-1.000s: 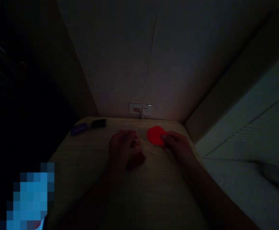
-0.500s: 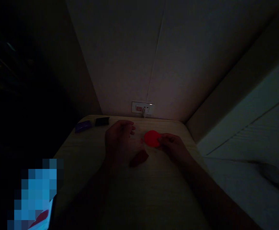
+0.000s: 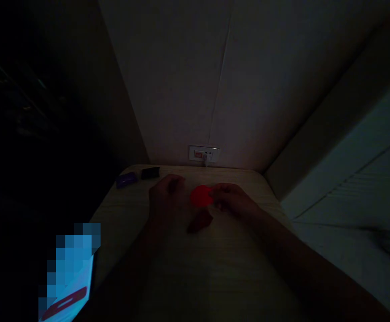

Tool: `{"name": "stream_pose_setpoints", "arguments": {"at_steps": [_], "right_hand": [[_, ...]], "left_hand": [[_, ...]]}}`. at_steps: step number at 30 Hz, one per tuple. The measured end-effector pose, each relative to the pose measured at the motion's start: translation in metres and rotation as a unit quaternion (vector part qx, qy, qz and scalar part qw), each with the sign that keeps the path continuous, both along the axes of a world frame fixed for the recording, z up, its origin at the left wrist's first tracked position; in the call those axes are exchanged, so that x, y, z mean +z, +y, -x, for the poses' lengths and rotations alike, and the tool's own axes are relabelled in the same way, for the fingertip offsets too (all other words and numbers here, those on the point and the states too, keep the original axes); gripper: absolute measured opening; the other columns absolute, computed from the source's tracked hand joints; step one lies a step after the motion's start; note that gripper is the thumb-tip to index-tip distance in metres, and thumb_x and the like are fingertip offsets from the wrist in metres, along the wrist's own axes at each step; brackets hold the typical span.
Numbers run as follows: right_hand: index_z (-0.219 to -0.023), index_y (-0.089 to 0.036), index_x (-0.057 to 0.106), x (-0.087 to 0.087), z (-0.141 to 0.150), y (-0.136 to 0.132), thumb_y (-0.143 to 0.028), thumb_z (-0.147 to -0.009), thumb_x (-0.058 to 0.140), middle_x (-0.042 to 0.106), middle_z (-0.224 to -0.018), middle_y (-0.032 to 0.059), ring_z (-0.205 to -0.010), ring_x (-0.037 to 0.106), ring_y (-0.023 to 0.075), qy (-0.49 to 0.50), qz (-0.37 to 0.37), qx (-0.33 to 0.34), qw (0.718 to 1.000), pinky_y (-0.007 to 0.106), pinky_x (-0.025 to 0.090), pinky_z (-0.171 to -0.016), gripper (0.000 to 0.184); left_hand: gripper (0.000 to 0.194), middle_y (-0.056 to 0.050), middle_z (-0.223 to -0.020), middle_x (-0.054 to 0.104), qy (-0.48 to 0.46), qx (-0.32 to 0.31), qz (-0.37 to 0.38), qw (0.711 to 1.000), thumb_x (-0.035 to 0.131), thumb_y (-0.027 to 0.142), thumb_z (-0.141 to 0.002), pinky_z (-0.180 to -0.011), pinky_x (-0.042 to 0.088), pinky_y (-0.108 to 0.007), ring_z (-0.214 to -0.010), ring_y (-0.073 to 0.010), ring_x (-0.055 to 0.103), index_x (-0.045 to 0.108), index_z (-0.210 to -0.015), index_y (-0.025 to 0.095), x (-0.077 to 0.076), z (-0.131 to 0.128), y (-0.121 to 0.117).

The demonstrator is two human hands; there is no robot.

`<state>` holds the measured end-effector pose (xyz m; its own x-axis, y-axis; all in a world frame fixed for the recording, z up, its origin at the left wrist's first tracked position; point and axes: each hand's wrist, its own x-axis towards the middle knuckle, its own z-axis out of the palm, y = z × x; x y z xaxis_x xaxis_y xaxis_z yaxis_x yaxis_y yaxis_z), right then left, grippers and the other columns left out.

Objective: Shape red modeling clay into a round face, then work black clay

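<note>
In dim light, my right hand (image 3: pixel 235 200) pinches the right edge of a bright red round disc (image 3: pixel 200 196), low over the wooden tabletop. Whether the disc touches the wood cannot be told. Left of it is my left hand (image 3: pixel 164 192), its fingers loosely curled and partly apart, with nothing visible in them. A dark red, folded-looking piece (image 3: pixel 199 222) lies on the table just below the disc, between my forearms.
A purple packet (image 3: pixel 126 180) and a small black object (image 3: pixel 150 173) lie at the table's back left corner. Behind the table is a wall socket (image 3: pixel 204 154) with a plug. A lit screen (image 3: pixel 70 299) shows at lower left, and a pale panel (image 3: pixel 355 192) stands on the right.
The red disc has moved left in my right hand, toward my left hand. My left hand has drawn back from the dark red piece, uncovering it. The camera view has shifted slightly.
</note>
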<state>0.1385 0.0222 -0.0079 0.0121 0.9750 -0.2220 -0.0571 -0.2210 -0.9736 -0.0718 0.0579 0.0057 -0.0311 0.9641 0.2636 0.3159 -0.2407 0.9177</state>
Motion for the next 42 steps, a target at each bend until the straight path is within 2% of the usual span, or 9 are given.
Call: {"name": "stream_pose_setpoints", "arguments": {"at_steps": [6, 11, 14, 18, 22, 30, 34, 38, 42], "right_hand": [[-0.072, -0.016, 0.072, -0.006, 0.012, 0.016, -0.035, -0.065, 0.077, 0.053, -0.045, -0.0054, -0.036, 0.035, 0.0072, -0.095, 0.010, 0.044, 0.994, 0.021, 0.026, -0.037, 0.021], [-0.090, -0.018, 0.077, 0.006, 0.003, 0.000, -0.029, -0.075, 0.078, 0.077, -0.097, 0.0083, -0.065, 0.059, 0.0140, -0.216, -0.084, -0.007, 0.973, 0.025, 0.046, -0.060, 0.019], [-0.112, -0.021, 0.076, 0.021, -0.003, -0.023, -0.026, -0.085, 0.071, 0.077, -0.108, 0.0093, -0.077, 0.067, 0.0192, -0.367, -0.249, 0.103, 0.890, 0.031, 0.052, -0.072, 0.028], [-0.121, -0.028, 0.074, 0.030, 0.001, -0.045, -0.008, -0.083, 0.068, 0.073, -0.124, 0.0060, -0.115, 0.066, 0.0248, -0.384, -0.363, 0.265, 0.807, 0.039, 0.049, -0.100, 0.044], [-0.117, -0.031, 0.076, 0.023, 0.009, -0.051, -0.009, -0.091, 0.064, 0.075, -0.114, 0.0045, -0.102, 0.068, 0.0229, -0.415, -0.395, 0.254, 0.779, 0.037, 0.051, -0.091, 0.036], [-0.124, -0.025, 0.065, 0.019, -0.004, -0.052, -0.016, -0.085, 0.074, 0.069, -0.108, 0.0089, -0.097, 0.064, 0.0240, -0.339, -0.401, 0.139, 0.840, 0.037, 0.056, -0.082, 0.041], [-0.122, -0.028, 0.064, 0.016, -0.007, -0.049, -0.020, -0.085, 0.078, 0.069, -0.107, 0.0079, -0.096, 0.066, 0.0229, -0.295, -0.410, 0.084, 0.859, 0.037, 0.057, -0.082, 0.040], [-0.123, -0.030, 0.067, 0.011, -0.008, -0.053, -0.025, -0.084, 0.080, 0.067, -0.118, 0.0092, -0.108, 0.066, 0.0257, -0.214, -0.372, 0.025, 0.903, 0.040, 0.059, -0.090, 0.041], [-0.118, -0.030, 0.074, 0.011, -0.011, -0.058, -0.028, -0.091, 0.073, 0.073, -0.107, 0.0073, -0.095, 0.072, 0.0221, -0.133, -0.291, 0.010, 0.947, 0.035, 0.060, -0.082, 0.027]], "left_hand": [[0.021, -0.001, -0.072, 0.072, 0.002, 0.027, -0.010, 1.000, 0.060, 0.036, -0.088, -0.060, 0.048, -0.025, -0.065, -0.0164, 0.065, 0.072, -0.086, 0.018, -0.016, 0.006, -0.001], [0.021, 0.000, -0.070, 0.070, 0.013, 0.006, -0.020, 1.000, 0.061, 0.035, -0.088, -0.059, 0.046, -0.025, -0.063, -0.0157, 0.062, 0.073, -0.088, 0.018, -0.021, 0.004, -0.004], [0.021, 0.000, -0.072, 0.070, 0.024, -0.015, -0.030, 0.999, 0.060, 0.034, -0.090, -0.060, 0.046, -0.025, -0.065, -0.0156, 0.063, 0.074, -0.090, 0.018, -0.020, 0.001, -0.008], [0.018, 0.000, -0.070, 0.070, 0.035, -0.022, -0.038, 0.998, 0.060, 0.031, -0.089, -0.060, 0.046, -0.025, -0.063, -0.0154, 0.063, 0.074, -0.090, 0.019, -0.019, -0.004, -0.012], [0.019, -0.001, -0.078, 0.074, 0.042, -0.038, -0.052, 0.997, 0.058, 0.031, -0.091, -0.067, 0.050, -0.026, -0.072, -0.0172, 0.067, 0.073, -0.089, 0.019, -0.018, -0.005, -0.015], [0.023, -0.009, -0.098, 0.076, 0.042, -0.196, -0.095, 0.975, 0.069, 0.035, -0.083, -0.087, 0.054, -0.037, -0.092, -0.0234, 0.070, 0.074, -0.099, 0.018, -0.015, -0.007, -0.025], [0.047, -0.011, -0.109, 0.077, -0.013, -0.298, -0.004, 0.954, 0.084, 0.040, -0.072, -0.088, 0.057, -0.040, -0.100, -0.0271, 0.073, 0.072, -0.113, 0.020, -0.016, -0.015, -0.031], [0.040, -0.008, -0.113, 0.078, -0.063, -0.288, 0.072, 0.953, 0.083, 0.032, -0.075, -0.091, 0.059, -0.039, -0.103, -0.0258, 0.074, 0.073, -0.113, 0.023, -0.014, -0.018, -0.034], [0.040, -0.008, -0.111, 0.078, -0.069, -0.288, 0.063, 0.953, 0.084, 0.024, -0.071, -0.091, 0.059, -0.040, -0.102, -0.0260, 0.074, 0.073, -0.109, 0.023, -0.016, -0.017, -0.034]]}}
